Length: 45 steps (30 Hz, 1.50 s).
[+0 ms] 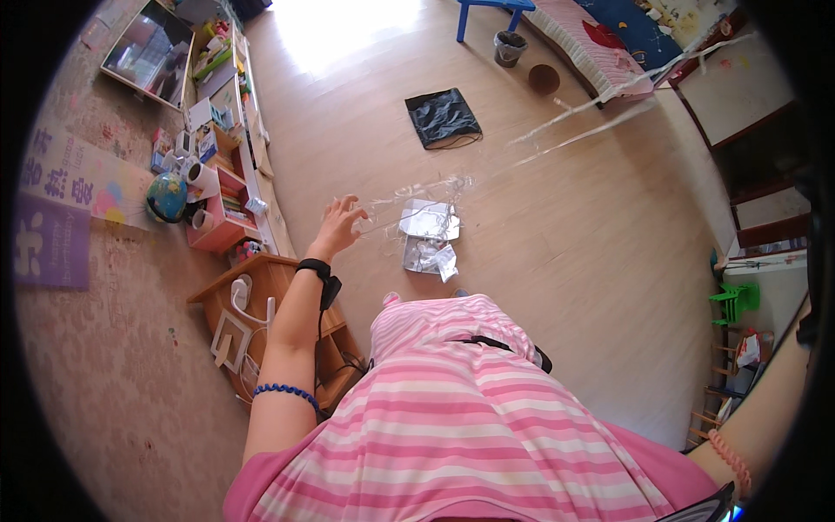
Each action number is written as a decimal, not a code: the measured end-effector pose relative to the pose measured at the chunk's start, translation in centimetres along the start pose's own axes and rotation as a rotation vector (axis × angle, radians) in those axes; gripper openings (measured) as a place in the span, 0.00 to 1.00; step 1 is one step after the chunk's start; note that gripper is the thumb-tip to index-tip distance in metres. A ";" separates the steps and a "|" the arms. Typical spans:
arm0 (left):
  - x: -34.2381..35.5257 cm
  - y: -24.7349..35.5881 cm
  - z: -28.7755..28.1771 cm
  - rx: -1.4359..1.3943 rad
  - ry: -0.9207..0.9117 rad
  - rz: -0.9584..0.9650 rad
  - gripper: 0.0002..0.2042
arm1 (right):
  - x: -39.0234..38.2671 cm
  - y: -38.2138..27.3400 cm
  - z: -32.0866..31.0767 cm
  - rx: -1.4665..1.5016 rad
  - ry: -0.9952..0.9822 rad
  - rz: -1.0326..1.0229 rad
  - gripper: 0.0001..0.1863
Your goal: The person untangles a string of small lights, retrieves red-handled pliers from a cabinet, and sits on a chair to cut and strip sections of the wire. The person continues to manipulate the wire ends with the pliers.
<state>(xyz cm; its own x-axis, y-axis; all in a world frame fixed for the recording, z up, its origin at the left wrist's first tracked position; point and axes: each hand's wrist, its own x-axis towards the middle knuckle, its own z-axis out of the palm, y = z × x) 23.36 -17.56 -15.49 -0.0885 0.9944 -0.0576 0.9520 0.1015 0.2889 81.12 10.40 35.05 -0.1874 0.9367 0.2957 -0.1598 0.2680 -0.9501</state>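
Note:
My left hand (337, 228) reaches forward over the floor, fingers apart and slightly curled. Close to its fingertips are clear, shiny strands (557, 148), stretching across to the upper right; whether the fingers touch them I cannot tell. Below the strands, an open white box (430, 220) lies on the floor in front of my feet, with a crumpled silvery packet (446, 262) at its near part. More tangled clear strands lie over the box's far edge. My right forearm (774, 404) rises along the right rim; its hand is out of the picture.
A black drawstring bag (442, 118) lies flat beyond the box. Farther off stand a lined bin (510, 49), a brown round object (544, 80) and a blue stool (496, 5). Shelves with a globe (166, 197) line the left; a green chair (736, 301) is at right.

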 end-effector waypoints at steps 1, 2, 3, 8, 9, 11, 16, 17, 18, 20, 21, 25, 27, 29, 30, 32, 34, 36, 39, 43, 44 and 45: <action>-0.8 -0.7 0.8 0.017 0.008 -0.028 0.25 | -1.5 0.9 -0.7 -0.076 0.011 0.011 0.07; -1.5 -1.5 1.6 0.050 0.002 -0.071 0.28 | -2.7 1.5 -1.2 -0.137 0.019 0.017 0.07; -2.1 -2.2 2.4 0.071 0.011 -0.084 0.29 | -4.8 2.6 -1.8 -0.206 0.025 0.032 0.07; -4.8 -6.7 4.9 0.227 -0.072 -0.191 0.29 | -10.3 5.6 -2.8 -0.400 0.019 0.078 0.08; -5.3 -7.8 5.0 0.146 -0.033 -0.171 0.28 | -11.6 6.2 -2.8 -0.435 0.020 0.083 0.08; -5.9 -9.9 5.3 0.003 -0.085 -0.157 0.26 | -12.7 6.8 -2.8 -0.473 0.012 0.084 0.08; -5.9 -13.5 6.5 -0.063 0.336 -0.270 0.14 | -14.1 7.2 -2.5 -0.534 -0.001 0.066 0.09; -6.0 -14.2 6.6 -0.105 0.320 -0.283 0.14 | -14.4 7.2 -2.4 -0.543 -0.001 0.064 0.09; -5.8 -15.0 6.3 -0.433 0.172 -0.363 0.14 | -14.6 7.2 -2.3 -0.552 -0.002 0.061 0.09; -5.6 -16.5 5.5 -0.394 0.065 -0.312 0.15 | -15.2 7.2 -2.1 -0.571 -0.005 0.057 0.09; -5.6 -17.1 5.0 -0.038 -0.088 -0.287 0.15 | -15.5 7.3 -2.1 -0.576 -0.005 0.055 0.09; -3.7 -18.6 3.2 -0.304 0.552 -0.320 0.15 | -16.3 7.2 -2.1 -0.608 -0.001 0.039 0.10; -3.1 -18.6 2.2 -0.595 0.209 -0.427 0.14 | -16.6 7.2 -2.1 -0.613 -0.003 0.032 0.10; -3.1 -18.7 0.6 -0.798 0.202 -0.474 0.13 | -16.9 7.2 -2.1 -0.627 -0.003 0.026 0.10; -3.4 -18.7 -0.4 -0.754 0.222 -0.548 0.13 | -17.2 7.3 -2.2 -0.637 0.001 0.029 0.10; -4.2 -18.9 -2.8 -0.635 0.250 -0.687 0.13 | -17.5 7.3 -2.3 -0.648 0.004 0.028 0.11; -4.6 -19.0 -4.8 -0.649 0.369 -0.928 0.12 | -17.7 7.2 -2.4 -0.663 0.008 0.027 0.11; -4.6 -18.8 -5.1 -0.603 0.056 -0.804 0.11 | -18.0 7.1 -2.6 -0.685 0.018 0.032 0.11; -3.6 -18.8 -3.5 -0.629 -0.084 -0.589 0.09 | -19.2 7.1 -2.9 -0.715 0.028 0.036 0.12; -1.2 -16.3 -0.2 -0.590 -0.146 -0.701 0.09 | -20.8 7.5 -3.3 -0.735 0.055 0.042 0.12; -0.1 -14.4 0.3 -0.307 -0.200 -0.685 0.09 | -21.3 7.7 -3.3 -0.739 0.061 0.043 0.12; 0.7 -11.6 0.9 0.065 -0.288 -0.580 0.13 | -21.6 7.8 -3.3 -0.743 0.069 0.045 0.12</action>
<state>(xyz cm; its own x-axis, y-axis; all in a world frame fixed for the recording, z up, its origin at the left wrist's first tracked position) 12.55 -18.09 -19.69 -0.5202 0.7299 -0.4433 0.7895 0.6090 0.0763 87.17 -7.03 20.92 -0.1128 0.9558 0.2716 0.5482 0.2879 -0.7852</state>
